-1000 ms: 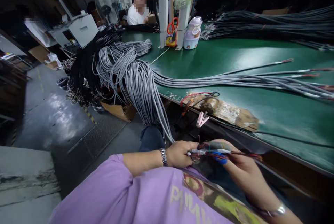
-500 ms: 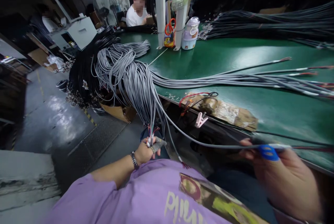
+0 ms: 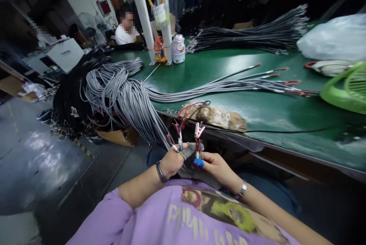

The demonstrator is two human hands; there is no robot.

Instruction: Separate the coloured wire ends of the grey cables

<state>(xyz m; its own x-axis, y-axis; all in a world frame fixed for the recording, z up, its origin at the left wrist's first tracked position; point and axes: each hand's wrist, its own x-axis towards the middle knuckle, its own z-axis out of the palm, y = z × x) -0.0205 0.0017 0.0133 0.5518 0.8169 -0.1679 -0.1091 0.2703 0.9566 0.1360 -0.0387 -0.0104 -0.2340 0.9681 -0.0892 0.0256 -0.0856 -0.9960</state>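
My left hand (image 3: 171, 161) is closed on the stripped ends of grey cables (image 3: 178, 141), their coloured inner wires sticking up. My right hand (image 3: 213, 165), with a blue cover on one fingertip, is pinched on another cable end right beside it, the two hands touching in front of my chest. The cables belong to a thick grey cable bundle (image 3: 128, 100) that hangs over the edge of the green table (image 3: 257, 108). A pink clip (image 3: 198, 128) hangs at the table edge just above my hands.
Finished grey cables (image 3: 228, 85) lie across the table. Black cable bundles (image 3: 68, 96) hang at the left, more lie at the back (image 3: 248, 33). A green fan (image 3: 347, 88), a white bag (image 3: 334, 39), posts with scissors (image 3: 158, 43) and a jar (image 3: 178, 48). Another person (image 3: 126, 28) sits far back.
My right hand came back from the right, where it held a cable stretched out, and now meets my left hand. The left hand rose slightly with the cable ends. The view shifted right.
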